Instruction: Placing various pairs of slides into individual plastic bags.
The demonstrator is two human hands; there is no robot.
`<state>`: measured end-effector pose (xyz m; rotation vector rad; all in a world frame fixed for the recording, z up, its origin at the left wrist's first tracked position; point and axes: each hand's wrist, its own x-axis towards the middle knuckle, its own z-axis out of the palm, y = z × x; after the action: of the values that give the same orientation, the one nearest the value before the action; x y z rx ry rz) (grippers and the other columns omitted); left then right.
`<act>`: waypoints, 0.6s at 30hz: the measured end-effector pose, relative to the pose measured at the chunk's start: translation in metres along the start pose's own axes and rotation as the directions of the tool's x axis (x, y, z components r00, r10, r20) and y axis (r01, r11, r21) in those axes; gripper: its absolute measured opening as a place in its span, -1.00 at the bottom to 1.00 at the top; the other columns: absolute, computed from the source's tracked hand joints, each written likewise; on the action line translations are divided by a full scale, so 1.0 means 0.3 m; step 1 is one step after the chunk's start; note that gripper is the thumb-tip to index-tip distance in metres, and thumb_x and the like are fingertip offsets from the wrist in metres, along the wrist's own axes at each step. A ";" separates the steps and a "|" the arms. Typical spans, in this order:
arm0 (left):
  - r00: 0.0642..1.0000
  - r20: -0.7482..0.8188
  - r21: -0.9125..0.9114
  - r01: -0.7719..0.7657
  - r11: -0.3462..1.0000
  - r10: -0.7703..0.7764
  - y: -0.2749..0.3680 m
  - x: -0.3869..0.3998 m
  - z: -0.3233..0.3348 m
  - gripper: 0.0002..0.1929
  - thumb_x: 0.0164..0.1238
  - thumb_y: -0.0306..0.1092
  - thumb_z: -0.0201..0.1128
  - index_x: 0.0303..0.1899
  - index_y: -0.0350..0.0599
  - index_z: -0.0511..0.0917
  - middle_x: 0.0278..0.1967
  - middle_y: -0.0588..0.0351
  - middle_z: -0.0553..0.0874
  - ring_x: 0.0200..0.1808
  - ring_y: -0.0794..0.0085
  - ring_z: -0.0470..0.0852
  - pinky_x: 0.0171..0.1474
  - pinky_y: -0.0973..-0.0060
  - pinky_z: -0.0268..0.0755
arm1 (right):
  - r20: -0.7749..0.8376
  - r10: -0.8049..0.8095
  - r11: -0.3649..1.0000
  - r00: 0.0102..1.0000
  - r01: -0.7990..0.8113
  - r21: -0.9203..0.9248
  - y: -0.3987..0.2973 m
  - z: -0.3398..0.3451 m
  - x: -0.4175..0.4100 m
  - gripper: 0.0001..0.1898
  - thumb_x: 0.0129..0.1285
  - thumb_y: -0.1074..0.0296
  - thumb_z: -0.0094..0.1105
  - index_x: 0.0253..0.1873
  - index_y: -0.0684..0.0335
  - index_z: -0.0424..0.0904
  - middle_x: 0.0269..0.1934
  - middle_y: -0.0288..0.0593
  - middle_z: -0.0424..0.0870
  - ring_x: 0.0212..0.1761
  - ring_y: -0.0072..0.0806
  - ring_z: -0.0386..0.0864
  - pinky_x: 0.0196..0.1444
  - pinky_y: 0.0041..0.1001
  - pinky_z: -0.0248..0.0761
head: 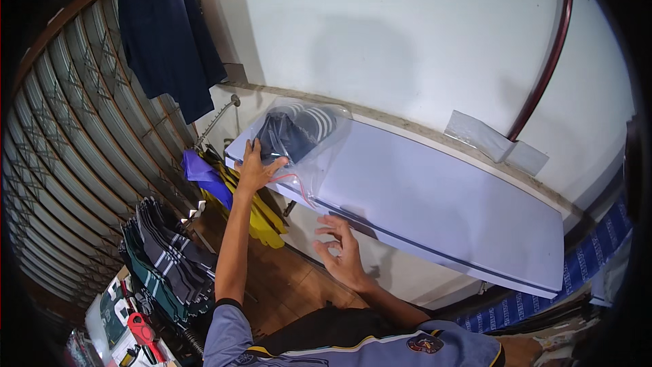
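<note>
A clear plastic bag (333, 150) with dark folded clothing (285, 132) inside lies at the left end of a white wall shelf (433, 183). White stripes run across part of the clothing. My left hand (257, 165) grips the bag's near left side, thumb on top and fingers along the left. A thin red strip (298, 178) marks the bag's loose end, which hangs slightly over the shelf's front edge. My right hand (338, 252) is in the air in front of the shelf, fingers apart and curled, holding nothing.
Dark trousers (163, 41) hang at upper left beside a folding metal shutter (66, 163). Below the shelf's left end hang yellow (260, 219) and purple garments (209, 176). Striped socks (168, 260) and a red tape dispenser (141, 329) are at lower left. A pipe (547, 61) runs down the wall.
</note>
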<state>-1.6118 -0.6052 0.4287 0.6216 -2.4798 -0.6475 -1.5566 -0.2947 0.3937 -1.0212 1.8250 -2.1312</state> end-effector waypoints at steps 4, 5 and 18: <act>0.999 -0.004 0.058 0.037 0.998 -0.037 0.027 0.019 0.022 0.30 -0.09 0.51 0.41 0.49 -0.42 0.15 0.49 -0.45 0.18 0.56 -0.16 0.11 0.40 -0.48 -0.22 | 0.009 0.103 0.994 0.995 -0.102 -0.037 0.023 -0.064 -0.082 -0.52 0.32 0.49 0.29 0.29 0.30 0.37 0.22 -0.05 0.58 0.00 -0.46 0.68 -0.16 -0.52 0.59; 0.999 -0.006 0.058 0.039 0.998 -0.039 0.029 0.017 0.019 0.30 -0.09 0.51 0.41 0.49 -0.42 0.15 0.49 -0.45 0.18 0.56 -0.16 0.11 0.40 -0.48 -0.22 | 0.012 0.102 0.994 0.995 -0.101 -0.037 0.027 -0.078 -0.102 -0.52 0.32 0.49 0.29 0.29 0.30 0.37 0.22 -0.05 0.58 0.00 -0.46 0.68 -0.16 -0.52 0.59; 0.786 -0.470 -0.452 0.177 0.874 -0.402 0.020 -0.930 0.262 -0.47 0.51 -0.06 0.25 0.18 -0.43 0.48 0.15 -0.25 0.59 0.23 0.05 0.54 0.30 0.26 0.32 | 0.149 0.338 0.928 0.929 -0.303 -0.216 0.304 -0.522 -0.622 -0.74 0.37 0.41 0.29 0.09 0.34 0.54 -0.04 -0.12 0.72 -0.04 -0.47 0.70 -0.11 -0.51 0.58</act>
<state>-1.4426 -0.4263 0.2756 0.9026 -1.6633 -0.8984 -1.5342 -0.0913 0.2329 -0.8487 1.9728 -1.6455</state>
